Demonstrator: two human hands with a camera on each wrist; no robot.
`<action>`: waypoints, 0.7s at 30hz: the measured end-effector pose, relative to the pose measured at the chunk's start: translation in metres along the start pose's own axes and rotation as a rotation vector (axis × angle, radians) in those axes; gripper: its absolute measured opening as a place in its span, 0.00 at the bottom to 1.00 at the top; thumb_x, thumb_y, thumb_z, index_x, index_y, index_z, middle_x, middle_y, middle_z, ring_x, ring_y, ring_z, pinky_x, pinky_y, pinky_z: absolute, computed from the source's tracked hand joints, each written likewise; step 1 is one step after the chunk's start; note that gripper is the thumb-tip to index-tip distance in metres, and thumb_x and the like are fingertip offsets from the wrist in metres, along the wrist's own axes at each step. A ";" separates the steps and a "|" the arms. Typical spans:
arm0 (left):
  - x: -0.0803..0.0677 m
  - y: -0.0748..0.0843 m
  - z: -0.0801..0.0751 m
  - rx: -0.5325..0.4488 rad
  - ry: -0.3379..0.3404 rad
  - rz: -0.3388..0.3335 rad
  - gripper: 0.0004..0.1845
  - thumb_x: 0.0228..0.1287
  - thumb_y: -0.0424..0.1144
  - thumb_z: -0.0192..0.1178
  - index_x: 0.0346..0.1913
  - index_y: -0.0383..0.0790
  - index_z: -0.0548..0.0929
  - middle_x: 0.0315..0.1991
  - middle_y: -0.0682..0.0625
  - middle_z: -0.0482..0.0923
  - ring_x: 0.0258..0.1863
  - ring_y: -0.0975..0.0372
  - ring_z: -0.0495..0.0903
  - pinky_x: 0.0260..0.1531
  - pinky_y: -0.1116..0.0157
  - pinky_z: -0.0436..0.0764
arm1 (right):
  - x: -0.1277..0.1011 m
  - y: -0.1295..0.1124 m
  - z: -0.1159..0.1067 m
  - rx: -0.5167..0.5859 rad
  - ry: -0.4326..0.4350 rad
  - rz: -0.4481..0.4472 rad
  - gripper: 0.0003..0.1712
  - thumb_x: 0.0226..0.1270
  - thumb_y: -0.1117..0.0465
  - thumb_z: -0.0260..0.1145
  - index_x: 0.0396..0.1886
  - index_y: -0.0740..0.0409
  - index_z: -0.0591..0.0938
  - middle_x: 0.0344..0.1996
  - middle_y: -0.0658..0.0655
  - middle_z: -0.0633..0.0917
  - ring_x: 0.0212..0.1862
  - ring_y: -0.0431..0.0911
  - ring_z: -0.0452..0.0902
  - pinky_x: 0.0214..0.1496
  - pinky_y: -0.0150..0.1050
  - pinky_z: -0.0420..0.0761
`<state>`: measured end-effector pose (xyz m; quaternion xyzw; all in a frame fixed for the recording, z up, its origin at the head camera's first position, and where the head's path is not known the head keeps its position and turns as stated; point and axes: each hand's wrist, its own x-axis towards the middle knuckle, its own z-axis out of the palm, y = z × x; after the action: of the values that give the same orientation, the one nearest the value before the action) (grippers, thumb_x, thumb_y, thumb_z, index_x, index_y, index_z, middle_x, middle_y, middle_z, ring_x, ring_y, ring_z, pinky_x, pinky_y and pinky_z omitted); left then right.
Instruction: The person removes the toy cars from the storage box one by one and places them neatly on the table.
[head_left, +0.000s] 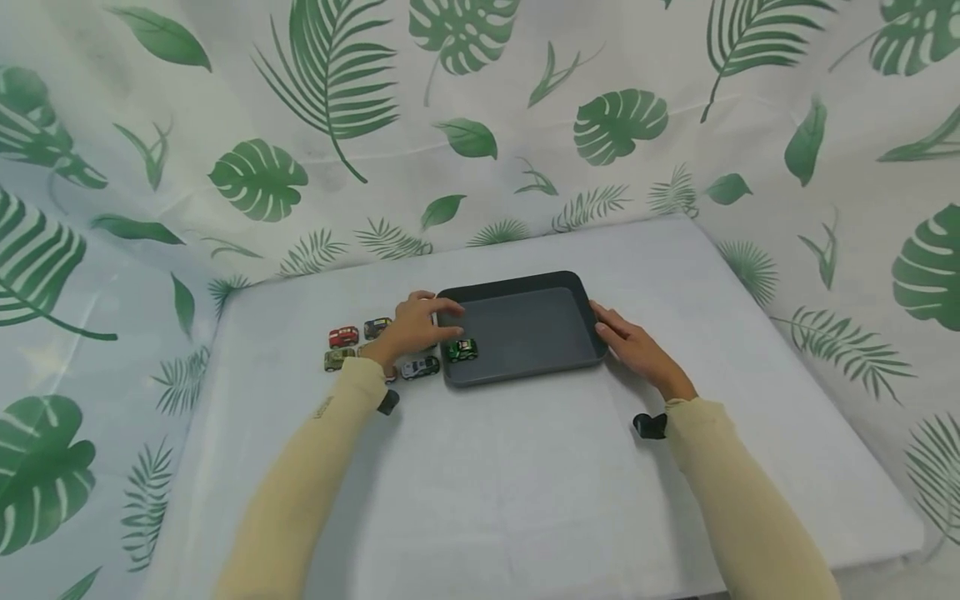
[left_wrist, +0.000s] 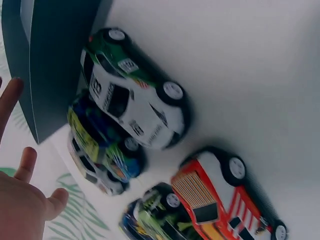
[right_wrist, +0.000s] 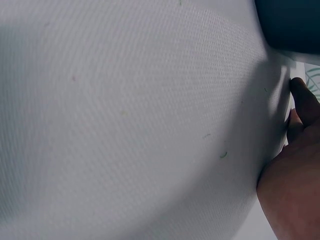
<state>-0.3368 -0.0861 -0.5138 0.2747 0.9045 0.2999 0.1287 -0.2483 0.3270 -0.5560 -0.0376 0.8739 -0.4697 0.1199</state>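
A dark grey rectangular tray (head_left: 536,329) lies on the white-covered table. In its front left corner sits a green toy car (head_left: 462,349). My left hand (head_left: 415,325) hovers over the tray's left edge, fingers and thumb spread apart, just above that car and holding nothing. In the left wrist view, a white and green toy car (left_wrist: 127,95) stands beside the tray's outer wall (left_wrist: 55,55), with a red and white car (left_wrist: 225,200) nearby. My right hand (head_left: 636,343) touches the tray's right rim with fairly straight fingers; the right wrist view catches only part of it.
Left of the tray, several toy cars stand close together, among them a red one (head_left: 343,337), an olive one (head_left: 339,359) and a silver one (head_left: 420,367); my left arm partly covers the group. A leaf-patterned curtain (head_left: 517,133) rises behind the table.
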 end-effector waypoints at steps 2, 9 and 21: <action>0.001 0.004 0.001 0.006 -0.021 0.005 0.24 0.75 0.48 0.69 0.68 0.42 0.85 0.65 0.46 0.84 0.81 0.43 0.55 0.75 0.33 0.49 | 0.001 0.000 0.001 -0.002 0.001 0.002 0.35 0.91 0.48 0.49 0.89 0.45 0.53 0.86 0.57 0.51 0.86 0.60 0.34 0.83 0.63 0.40; 0.007 0.018 0.005 0.051 -0.075 -0.006 0.24 0.75 0.50 0.68 0.69 0.45 0.84 0.65 0.49 0.83 0.82 0.46 0.52 0.78 0.38 0.42 | 0.001 -0.001 0.000 -0.001 0.001 0.001 0.35 0.91 0.48 0.50 0.89 0.46 0.54 0.86 0.60 0.50 0.86 0.62 0.34 0.82 0.65 0.40; 0.008 0.020 0.013 0.243 -0.147 -0.043 0.19 0.73 0.51 0.71 0.62 0.51 0.89 0.59 0.54 0.87 0.80 0.45 0.56 0.74 0.30 0.39 | 0.000 -0.002 -0.001 -0.003 0.001 0.013 0.35 0.91 0.48 0.50 0.89 0.46 0.54 0.86 0.60 0.51 0.86 0.62 0.35 0.82 0.65 0.41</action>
<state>-0.3300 -0.0620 -0.5129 0.2901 0.9279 0.1643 0.1667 -0.2488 0.3264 -0.5539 -0.0318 0.8748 -0.4676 0.1225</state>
